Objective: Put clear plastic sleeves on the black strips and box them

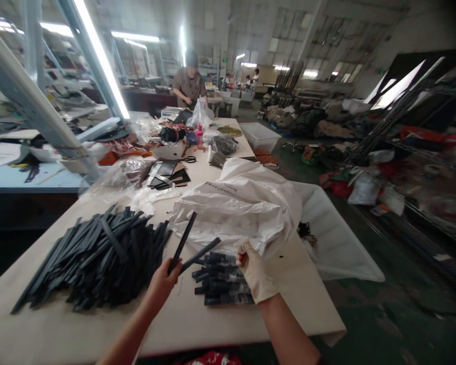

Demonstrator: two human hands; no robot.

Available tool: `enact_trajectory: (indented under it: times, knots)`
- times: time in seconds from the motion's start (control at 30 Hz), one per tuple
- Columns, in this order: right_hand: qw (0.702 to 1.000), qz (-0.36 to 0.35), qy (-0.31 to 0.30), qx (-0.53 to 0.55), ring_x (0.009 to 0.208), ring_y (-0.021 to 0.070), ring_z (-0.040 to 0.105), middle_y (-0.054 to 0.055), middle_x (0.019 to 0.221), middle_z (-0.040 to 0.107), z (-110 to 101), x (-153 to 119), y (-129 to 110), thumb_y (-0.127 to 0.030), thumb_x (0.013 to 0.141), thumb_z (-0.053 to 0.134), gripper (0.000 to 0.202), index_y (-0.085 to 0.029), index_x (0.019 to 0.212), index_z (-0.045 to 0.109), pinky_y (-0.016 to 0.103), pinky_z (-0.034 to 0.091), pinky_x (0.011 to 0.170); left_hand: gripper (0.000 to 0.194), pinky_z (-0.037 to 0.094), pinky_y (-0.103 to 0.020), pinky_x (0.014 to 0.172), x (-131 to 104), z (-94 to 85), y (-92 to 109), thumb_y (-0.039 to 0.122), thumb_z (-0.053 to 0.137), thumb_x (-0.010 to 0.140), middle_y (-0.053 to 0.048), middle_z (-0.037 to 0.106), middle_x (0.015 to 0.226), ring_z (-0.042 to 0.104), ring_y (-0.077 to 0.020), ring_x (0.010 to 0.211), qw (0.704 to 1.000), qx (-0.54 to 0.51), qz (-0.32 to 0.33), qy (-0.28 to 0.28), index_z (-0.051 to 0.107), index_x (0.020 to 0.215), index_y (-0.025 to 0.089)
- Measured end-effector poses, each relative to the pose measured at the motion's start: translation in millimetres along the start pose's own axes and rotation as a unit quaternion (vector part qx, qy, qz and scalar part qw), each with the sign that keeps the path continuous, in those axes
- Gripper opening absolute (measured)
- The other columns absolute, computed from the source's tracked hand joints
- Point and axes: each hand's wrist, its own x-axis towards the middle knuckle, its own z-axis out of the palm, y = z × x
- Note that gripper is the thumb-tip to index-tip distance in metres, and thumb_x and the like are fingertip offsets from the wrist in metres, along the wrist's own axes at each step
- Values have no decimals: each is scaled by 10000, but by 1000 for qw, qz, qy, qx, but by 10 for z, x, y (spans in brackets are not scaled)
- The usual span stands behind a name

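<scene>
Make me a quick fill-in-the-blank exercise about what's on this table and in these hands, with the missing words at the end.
1. The right hand wears a pale glove, while the left hand is ____.
2. The held strips are in the ____ hand.
3. In the picture, the neater stack lies to the ____ of the big loose pile.
4. The crumpled plastic beyond the stack is mostly ____ in colour.

Missing words: bare; left; right; white.
</scene>
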Motion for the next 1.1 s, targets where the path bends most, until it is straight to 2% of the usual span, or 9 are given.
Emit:
enact_trajectory:
  times: [0.1, 0.23, 0.43, 0.53, 0.63, 0.73, 0.83, 0.97, 1.1]
  knots:
    - [999, 14, 9, 28, 392, 50, 420, -64, 481, 526, 4, -56, -12, -381, 518, 789, 326, -164, 610, 563, 153, 316, 332, 462, 290, -181, 371, -416, 21, 410, 575, 527, 667, 93, 370, 431, 376, -86, 375, 994, -104, -19, -24, 568, 862, 158]
    - [1000, -19, 13, 4, 423, 63, 455, -25, 609, 620, -4, -181, -19, -433, 562, 750, 323, -175, 673, 592, 177, 333, 353, 391, 319, -186, 406, -653, -65, 750, 542, 557, 662, 61, 443, 500, 395, -87, 438, 997, -74, 17, -31, 592, 781, 171]
    - [986, -112, -1, -121, 452, 69, 415, -53, 496, 510, -100, -375, -139, -498, 539, 734, 382, -164, 571, 551, 198, 330, 434, 346, 389, -214, 495, -582, -134, 669, 507, 514, 717, 29, 527, 582, 478, -125, 527, 996, 28, 83, -16, 602, 777, 178]
    - [966, -138, 5, -219, 463, 67, 380, -48, 478, 470, -85, -476, -86, -528, 599, 682, 408, -154, 534, 533, 206, 302, 454, 309, 418, -227, 577, -561, -47, 684, 478, 496, 749, 12, 564, 649, 526, -145, 616, 992, 56, 113, -4, 583, 758, 182]
    - [956, -117, -71, -261, 467, 76, 368, -43, 492, 455, -2, -560, 122, -544, 636, 644, 411, -152, 568, 545, 221, 295, 457, 306, 419, -235, 586, -577, 124, 798, 456, 462, 771, -3, 575, 677, 529, -146, 626, 991, 42, 125, -3, 577, 790, 172]
    - [941, -98, -139, -294, 464, 83, 361, -52, 506, 444, 22, -603, 331, -551, 677, 602, 397, -154, 699, 584, 224, 286, 447, 349, 392, -225, 508, -606, 286, 869, 450, 422, 773, 8, 552, 629, 491, -125, 533, 993, -4, 96, -63, 573, 876, 153]
    - [911, -151, -108, -368, 506, 106, 414, -25, 552, 498, -51, -636, 418, -542, 749, 526, 391, -160, 705, 590, 239, 330, 487, 395, 313, -200, 393, -619, 397, 855, 483, 410, 755, 60, 463, 511, 382, -85, 389, 983, -51, 34, -170, 545, 896, 140]
    - [873, -207, -151, -415, 643, 152, 537, 35, 714, 616, -153, -713, 390, -498, 842, 399, 398, -174, 804, 627, 272, 408, 628, 422, 259, -179, 365, -592, 492, 840, 494, 403, 746, 101, 379, 471, 312, -65, 354, 985, -99, 20, -139, 504, 961, 145]
    - [910, -140, -195, -339, 659, 171, 566, 32, 669, 625, -236, -694, 184, -532, 794, 475, 404, -176, 796, 668, 301, 433, 686, 308, 253, -179, 378, -582, 515, 805, 469, 458, 734, 85, 386, 473, 328, -65, 383, 984, -55, 48, -165, 519, 764, 169]
